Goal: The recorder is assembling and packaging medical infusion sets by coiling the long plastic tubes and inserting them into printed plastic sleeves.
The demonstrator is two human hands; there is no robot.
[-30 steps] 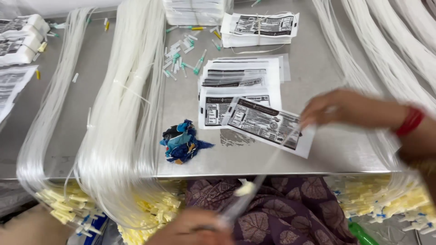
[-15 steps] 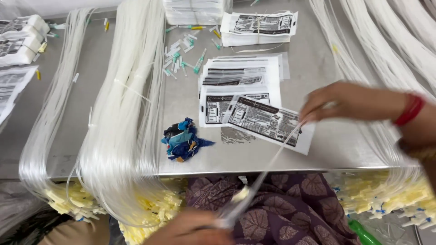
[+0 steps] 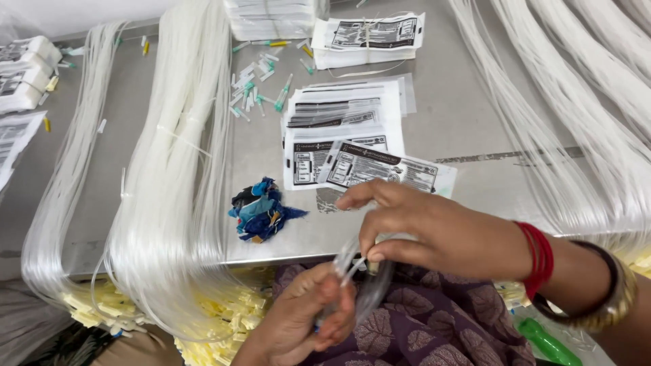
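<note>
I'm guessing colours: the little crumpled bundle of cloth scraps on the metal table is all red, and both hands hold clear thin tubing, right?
Not quite. The head view shows the crumpled cloth bundle is mostly blue. Both the left hand and right hand do hold the clear thin tubing.

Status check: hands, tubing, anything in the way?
Left hand and right hand both grip clear tubing, coiled between them over lap. Nothing in the way.

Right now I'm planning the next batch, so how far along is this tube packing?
Done: nothing sealed is clearly visible. In hand: the left hand and right hand are coiling one clear tube. Left: big bundles of loose tubing hang over the table edge, and flat printed pouches lie stacked.
</note>
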